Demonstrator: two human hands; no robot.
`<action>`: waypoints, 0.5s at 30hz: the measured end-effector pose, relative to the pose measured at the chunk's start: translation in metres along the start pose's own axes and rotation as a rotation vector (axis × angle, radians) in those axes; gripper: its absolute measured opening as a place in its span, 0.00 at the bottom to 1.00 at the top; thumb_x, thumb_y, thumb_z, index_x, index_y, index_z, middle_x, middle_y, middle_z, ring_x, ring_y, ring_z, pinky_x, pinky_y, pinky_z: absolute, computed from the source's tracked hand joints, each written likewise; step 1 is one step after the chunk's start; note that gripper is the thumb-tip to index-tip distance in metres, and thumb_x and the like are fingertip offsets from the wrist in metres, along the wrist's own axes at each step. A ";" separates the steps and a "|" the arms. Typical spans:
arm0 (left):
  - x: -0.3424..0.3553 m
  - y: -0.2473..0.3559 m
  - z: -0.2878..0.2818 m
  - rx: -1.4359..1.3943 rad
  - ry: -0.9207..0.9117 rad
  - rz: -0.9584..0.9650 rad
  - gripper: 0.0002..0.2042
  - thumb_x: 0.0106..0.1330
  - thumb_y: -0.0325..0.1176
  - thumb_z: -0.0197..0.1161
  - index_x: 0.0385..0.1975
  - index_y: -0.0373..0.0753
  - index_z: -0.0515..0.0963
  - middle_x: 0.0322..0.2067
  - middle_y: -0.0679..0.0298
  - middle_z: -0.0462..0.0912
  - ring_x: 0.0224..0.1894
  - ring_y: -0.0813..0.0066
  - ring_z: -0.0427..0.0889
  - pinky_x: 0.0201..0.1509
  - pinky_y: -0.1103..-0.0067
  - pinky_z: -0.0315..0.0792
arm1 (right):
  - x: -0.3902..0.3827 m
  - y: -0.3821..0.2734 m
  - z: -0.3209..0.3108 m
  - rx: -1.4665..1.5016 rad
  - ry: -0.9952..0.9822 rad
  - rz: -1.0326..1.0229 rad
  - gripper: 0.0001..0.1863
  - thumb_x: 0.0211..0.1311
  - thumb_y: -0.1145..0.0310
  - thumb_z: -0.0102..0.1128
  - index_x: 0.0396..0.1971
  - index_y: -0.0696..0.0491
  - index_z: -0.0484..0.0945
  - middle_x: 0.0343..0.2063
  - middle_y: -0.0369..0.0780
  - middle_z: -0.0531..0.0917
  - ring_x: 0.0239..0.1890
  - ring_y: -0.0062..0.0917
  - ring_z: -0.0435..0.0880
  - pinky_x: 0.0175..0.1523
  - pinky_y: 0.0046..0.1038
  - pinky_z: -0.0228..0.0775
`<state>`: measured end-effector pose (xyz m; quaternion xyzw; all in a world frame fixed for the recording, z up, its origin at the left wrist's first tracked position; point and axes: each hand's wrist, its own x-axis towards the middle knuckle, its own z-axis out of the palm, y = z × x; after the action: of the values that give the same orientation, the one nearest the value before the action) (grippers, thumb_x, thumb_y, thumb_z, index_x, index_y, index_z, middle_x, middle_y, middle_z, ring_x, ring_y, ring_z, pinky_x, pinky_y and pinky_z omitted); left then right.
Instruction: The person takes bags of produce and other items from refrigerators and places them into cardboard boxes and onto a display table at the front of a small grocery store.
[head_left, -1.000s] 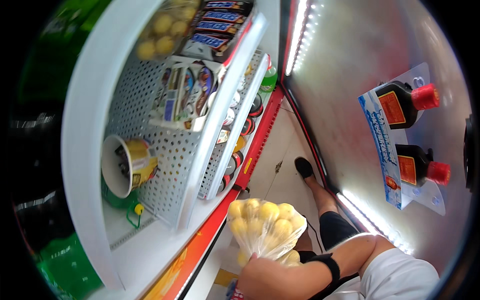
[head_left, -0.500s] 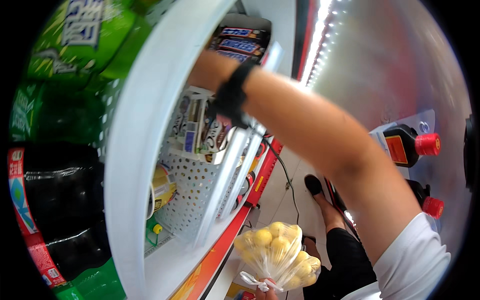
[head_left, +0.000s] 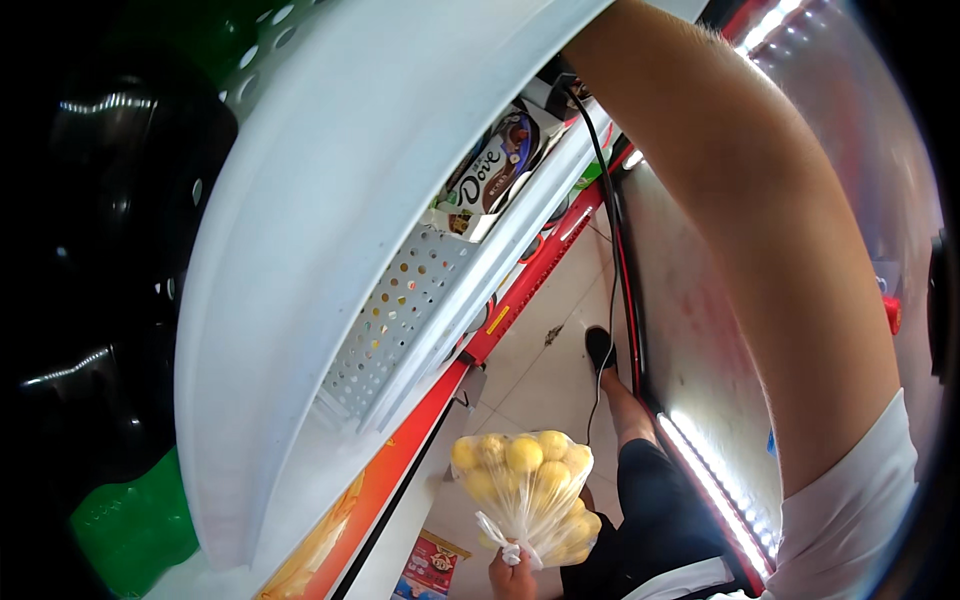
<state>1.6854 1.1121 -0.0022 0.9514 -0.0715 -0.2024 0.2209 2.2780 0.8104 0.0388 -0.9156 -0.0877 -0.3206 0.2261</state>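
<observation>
My left hand (head_left: 510,568) is closed around the knotted neck of a clear bag of round yellow items (head_left: 525,470) at the bottom middle. My right arm (head_left: 730,200) stretches up from the lower right to the top, where its hand is hidden behind the curved white shelf edge (head_left: 310,190). Below that edge, boxed chocolate bars (head_left: 485,170) sit on a perforated shelf (head_left: 390,300). A thin black cable (head_left: 610,260) hangs down beside my right arm toward the floor.
Large dark bottles (head_left: 115,220) and a green one (head_left: 135,515) line the far left. A shiny panel with lit strips (head_left: 710,480) borders the tiled floor (head_left: 530,375) on the right. My foot (head_left: 600,345) is below; a printed red box (head_left: 425,565) lies near the bottom.
My right arm has lifted from near the bag and now reaches higher, its banded wrist out of sight. The view has shifted, and the top shelf edge covers more of the chocolate bars.
</observation>
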 end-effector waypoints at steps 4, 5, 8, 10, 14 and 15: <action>0.003 0.001 -0.004 -0.189 -0.096 -0.095 0.14 0.53 0.18 0.52 0.42 0.30 0.74 0.36 0.47 0.75 0.38 0.48 0.74 0.42 0.62 0.69 | -0.002 -0.009 -0.003 0.024 0.005 -0.009 0.11 0.52 0.75 0.49 0.37 0.58 0.72 0.39 0.46 0.74 0.42 0.35 0.73 0.44 0.32 0.65; 0.007 0.004 -0.007 -0.249 -0.129 -0.123 0.14 0.54 0.18 0.52 0.41 0.30 0.74 0.35 0.47 0.75 0.38 0.48 0.74 0.42 0.62 0.69 | -0.001 -0.010 -0.004 0.032 0.005 -0.010 0.11 0.52 0.75 0.49 0.37 0.58 0.71 0.39 0.46 0.74 0.43 0.34 0.73 0.45 0.32 0.64; 0.008 0.007 -0.010 -0.304 -0.203 -0.229 0.12 0.57 0.20 0.51 0.40 0.30 0.73 0.34 0.47 0.75 0.38 0.49 0.74 0.41 0.62 0.69 | -0.003 -0.011 -0.007 0.068 0.012 -0.002 0.12 0.54 0.74 0.48 0.39 0.57 0.70 0.41 0.46 0.73 0.45 0.34 0.71 0.47 0.32 0.63; 0.013 0.006 -0.013 -0.347 -0.253 -0.277 0.10 0.58 0.21 0.51 0.40 0.31 0.73 0.34 0.47 0.75 0.38 0.49 0.74 0.41 0.63 0.69 | -0.005 -0.011 -0.009 0.105 0.015 0.008 0.12 0.55 0.74 0.48 0.41 0.57 0.70 0.42 0.45 0.73 0.46 0.34 0.71 0.48 0.32 0.62; 0.005 0.003 -0.006 -0.094 -0.130 -0.019 0.08 0.63 0.24 0.48 0.37 0.30 0.73 0.33 0.48 0.75 0.37 0.51 0.73 0.41 0.65 0.68 | -0.009 -0.010 -0.017 0.206 0.017 0.044 0.13 0.57 0.74 0.47 0.43 0.56 0.69 0.44 0.45 0.72 0.48 0.34 0.69 0.51 0.31 0.61; -0.001 -0.002 -0.002 -0.096 -0.128 -0.016 0.08 0.63 0.24 0.48 0.37 0.30 0.73 0.33 0.48 0.75 0.37 0.51 0.73 0.41 0.65 0.68 | -0.011 -0.009 -0.019 0.242 0.019 0.052 0.13 0.57 0.73 0.47 0.44 0.56 0.69 0.45 0.45 0.72 0.49 0.33 0.69 0.52 0.31 0.60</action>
<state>1.6856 1.1150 -0.0019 0.9253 -0.0680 -0.2678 0.2596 2.2562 0.8090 0.0487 -0.8805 -0.1000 -0.3104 0.3440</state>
